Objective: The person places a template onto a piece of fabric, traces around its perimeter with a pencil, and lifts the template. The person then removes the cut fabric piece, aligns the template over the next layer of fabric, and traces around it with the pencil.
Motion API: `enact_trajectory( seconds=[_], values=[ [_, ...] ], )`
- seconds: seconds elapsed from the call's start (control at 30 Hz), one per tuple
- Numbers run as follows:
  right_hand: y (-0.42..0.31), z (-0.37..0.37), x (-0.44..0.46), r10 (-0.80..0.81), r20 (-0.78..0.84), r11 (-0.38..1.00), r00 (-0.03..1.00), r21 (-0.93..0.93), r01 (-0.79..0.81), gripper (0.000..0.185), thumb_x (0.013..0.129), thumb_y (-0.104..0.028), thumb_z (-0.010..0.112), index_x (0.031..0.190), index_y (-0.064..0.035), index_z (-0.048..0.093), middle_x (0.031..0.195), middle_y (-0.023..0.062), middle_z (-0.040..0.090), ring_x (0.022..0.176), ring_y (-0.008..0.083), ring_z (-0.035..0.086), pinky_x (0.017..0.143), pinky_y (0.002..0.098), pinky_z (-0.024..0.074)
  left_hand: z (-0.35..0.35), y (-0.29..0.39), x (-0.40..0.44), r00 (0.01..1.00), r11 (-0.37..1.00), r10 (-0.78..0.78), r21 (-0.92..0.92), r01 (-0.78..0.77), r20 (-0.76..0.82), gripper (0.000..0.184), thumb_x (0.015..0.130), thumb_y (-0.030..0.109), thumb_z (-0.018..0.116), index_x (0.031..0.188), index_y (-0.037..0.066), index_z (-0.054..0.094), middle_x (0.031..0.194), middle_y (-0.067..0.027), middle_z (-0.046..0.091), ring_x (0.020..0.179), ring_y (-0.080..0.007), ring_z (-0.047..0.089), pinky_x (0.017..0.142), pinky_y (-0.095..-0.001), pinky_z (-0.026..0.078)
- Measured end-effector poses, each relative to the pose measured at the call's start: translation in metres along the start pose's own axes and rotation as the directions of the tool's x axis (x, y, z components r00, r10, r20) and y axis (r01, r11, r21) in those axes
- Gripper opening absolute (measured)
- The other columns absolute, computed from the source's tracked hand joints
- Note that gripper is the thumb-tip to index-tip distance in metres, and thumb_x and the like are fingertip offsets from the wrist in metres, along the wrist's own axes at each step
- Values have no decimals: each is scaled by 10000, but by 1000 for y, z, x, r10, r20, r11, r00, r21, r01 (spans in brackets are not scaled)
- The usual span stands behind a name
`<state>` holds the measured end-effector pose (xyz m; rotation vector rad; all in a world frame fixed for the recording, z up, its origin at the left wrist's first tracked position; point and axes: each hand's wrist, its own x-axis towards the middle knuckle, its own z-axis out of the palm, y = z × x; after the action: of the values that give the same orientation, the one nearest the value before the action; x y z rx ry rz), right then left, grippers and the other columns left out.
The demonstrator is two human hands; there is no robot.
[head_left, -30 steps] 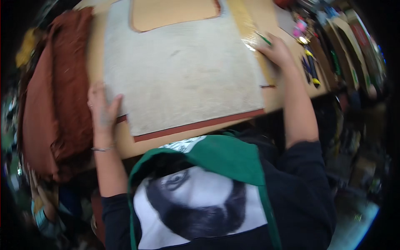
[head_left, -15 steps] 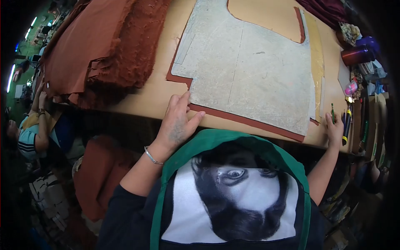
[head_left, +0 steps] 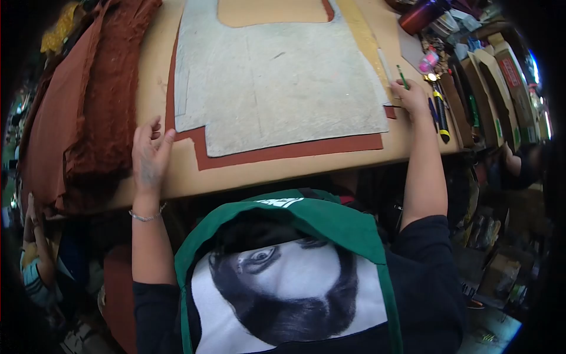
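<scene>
A large pale grey template (head_left: pixel 295 88) lies on a reddish-brown piece (head_left: pixel 289 149) that shows along its left and near edges. My left hand (head_left: pixel 151 154) is at the table's left, fingers apart and empty, between the template and a stack of rust-brown fabric (head_left: pixel 112 88). At the template's right edge, my right hand (head_left: pixel 411 97) holds a green pencil (head_left: pixel 402 76) between its fingers, point upward. A yellowish strip (head_left: pixel 365 41) runs along the right side of the template, beside my right hand.
Right of my right hand lies a yellow-and-black tool (head_left: pixel 440 118), with cardboard boxes (head_left: pixel 489 88) beyond. A dark red cylinder (head_left: pixel 424 16) stands at the back right. Another person's arm (head_left: pixel 41 236) shows at the lower left.
The view has swung between frames. The template has shifted away from the near edge, so more of the reddish-brown piece shows. My left hand has come away from the template's edge.
</scene>
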<state>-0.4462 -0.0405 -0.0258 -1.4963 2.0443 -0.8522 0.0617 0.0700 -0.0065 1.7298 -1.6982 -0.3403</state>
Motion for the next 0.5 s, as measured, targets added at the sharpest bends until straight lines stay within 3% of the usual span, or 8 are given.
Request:
enact_trajectory(
  seconds=[0.1, 0.17, 0.2, 0.23, 0.37, 0.43, 0.47, 0.5],
  values=[
    [4, -6, 12, 93, 95, 994, 991, 43, -98, 336, 717, -282, 665, 857, 13, 588, 719, 50, 581, 591, 99, 502, 542, 229, 390, 8, 22, -13, 953, 973, 228, -74, -218, 198, 455, 746, 220, 625, 1110, -13, 482, 1016, -144, 477, 869, -270, 492, 801, -336, 399],
    [-5, -9, 14, 213, 222, 970, 951, 65, -233, 298, 753, -290, 644, 865, -21, 583, 710, 13, 557, 544, 63, 450, 483, 205, 337, 11, 38, -28, 935, 935, 305, 127, -330, 183, 536, 737, 245, 628, 1167, -8, 431, 1121, -171, 428, 992, -303, 450, 856, -371, 369],
    [-17, -12, 8, 255, 288, 937, 923, 162, -309, 278, 773, -269, 626, 875, -15, 574, 732, 32, 579, 557, 73, 498, 493, 196, 373, 12, 42, -35, 925, 899, 336, 232, -372, 179, 577, 732, 257, 629, 1196, -5, 406, 1174, -184, 403, 1054, -319, 429, 883, -389, 354],
    [-17, -12, 11, 211, 343, 878, 915, 345, -332, 303, 766, -228, 626, 906, 34, 565, 771, 86, 606, 624, 132, 580, 548, 258, 456, 15, 40, -40, 936, 907, 299, 249, -339, 185, 615, 723, 276, 635, 1213, 0, 386, 1204, -188, 382, 1087, -330, 400, 903, -400, 332],
    [-7, -24, 26, 91, 515, 682, 852, 591, -431, 303, 789, -135, 575, 1014, 55, 504, 872, 116, 600, 739, 177, 611, 651, 288, 503, 21, 32, -52, 962, 934, 218, 252, -254, 164, 725, 703, 308, 650, 1270, 11, 310, 1286, -202, 312, 1166, -351, 332, 945, -419, 294],
    [-21, -21, 13, -2, 463, 669, 886, 659, -343, 377, 786, -76, 535, 1123, 55, 429, 982, 146, 566, 829, 198, 600, 718, 298, 497, 22, 33, -54, 969, 940, 230, 239, -246, 91, 721, 701, 303, 652, 1266, 11, 311, 1290, -200, 305, 1166, -350, 328, 946, -421, 292],
    [-19, -21, 13, -43, 502, 655, 864, 667, -355, 412, 780, -51, 513, 1161, 50, 391, 1026, 157, 545, 856, 207, 592, 736, 306, 493, 18, 38, -55, 954, 910, 299, 296, -289, 12, 634, 682, 290, 666, 1195, 18, 409, 1188, -182, 415, 1101, -328, 410, 889, -404, 357],
    [-18, -21, 12, -79, 535, 641, 841, 674, -368, 452, 775, -25, 490, 1200, 45, 352, 1069, 167, 524, 883, 216, 585, 753, 313, 489, 18, 32, -59, 920, 894, 386, 223, -389, 61, 584, 682, 280, 665, 1159, 27, 443, 1135, -164, 447, 1067, -314, 439, 861, -395, 378]
  ],
)
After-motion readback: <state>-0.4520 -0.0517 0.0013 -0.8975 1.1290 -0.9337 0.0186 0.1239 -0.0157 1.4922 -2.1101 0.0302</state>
